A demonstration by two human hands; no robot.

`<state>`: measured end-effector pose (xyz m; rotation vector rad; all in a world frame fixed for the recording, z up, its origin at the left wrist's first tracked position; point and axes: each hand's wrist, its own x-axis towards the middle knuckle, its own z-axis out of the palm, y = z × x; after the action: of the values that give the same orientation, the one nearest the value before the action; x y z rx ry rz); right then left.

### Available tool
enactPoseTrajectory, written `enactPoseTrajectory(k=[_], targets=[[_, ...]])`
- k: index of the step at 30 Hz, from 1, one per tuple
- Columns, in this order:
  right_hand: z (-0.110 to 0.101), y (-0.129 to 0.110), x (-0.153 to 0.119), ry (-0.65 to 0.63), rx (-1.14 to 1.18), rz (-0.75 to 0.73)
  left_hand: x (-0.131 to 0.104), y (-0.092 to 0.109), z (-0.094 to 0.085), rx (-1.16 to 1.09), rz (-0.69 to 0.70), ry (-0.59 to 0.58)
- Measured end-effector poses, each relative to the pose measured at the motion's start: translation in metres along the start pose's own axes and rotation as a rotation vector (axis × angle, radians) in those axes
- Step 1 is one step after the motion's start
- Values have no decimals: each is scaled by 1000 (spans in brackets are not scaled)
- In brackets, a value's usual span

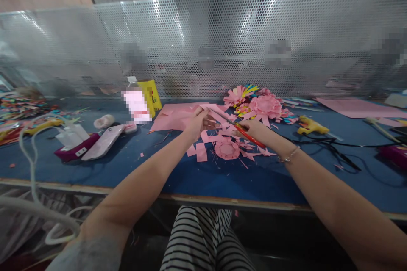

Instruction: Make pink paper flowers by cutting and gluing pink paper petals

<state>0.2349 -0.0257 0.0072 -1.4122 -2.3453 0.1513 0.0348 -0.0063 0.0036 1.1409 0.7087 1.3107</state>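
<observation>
My left hand [200, 121] is closed on the edge of a pink paper piece [213, 110], its fingers bent over the table. In my right hand [251, 129] is a pair of scissors [255, 140] with red handles, the blades pointing up and left toward that paper. Whether the blades touch the paper I cannot tell. Just below both hands lies a pink paper flower [227, 148] among cut pink strips [201, 152]. Behind my left hand are larger pink sheets [173, 115]. A pile of finished-looking paper flowers [265, 105] sits beyond my right hand.
A yellow glue gun [313, 125] with black cables lies at right. To the left are a phone [104, 143], a purple power strip [76, 149] with white plugs, a bottle [136, 101] and a yellow packet [152, 97]. A perforated metal screen [197, 29] stands behind the blue table [203, 180].
</observation>
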Motion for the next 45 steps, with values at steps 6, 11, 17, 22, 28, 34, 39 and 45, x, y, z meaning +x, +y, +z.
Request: enactPoseTrajectory(k=[6,11,17,22,28,34,39,45], targets=[[-1,2,-1,-13,-16,-28,4,8,-11,-201,-86,50],[1,5,-1,-43,-56,-48,4,14,-12,-265,-97,36],[-2,3,-2,-44,-63,-22,10,16,-13,-351,43,239],[-4,2,-4,-59,-12,0,11,15,-12,-342,121,257],[-6,3,-6,-120,110,-9,9,12,-11,-275,162,227],[-3,7,-5,-169,190,-36,6,12,-9,-209,184,182],[-10,-2,-10,-211,243,-3,5,14,-6,-217,150,227],[-11,-4,-11,-180,225,8,6,9,-5,-248,162,213]])
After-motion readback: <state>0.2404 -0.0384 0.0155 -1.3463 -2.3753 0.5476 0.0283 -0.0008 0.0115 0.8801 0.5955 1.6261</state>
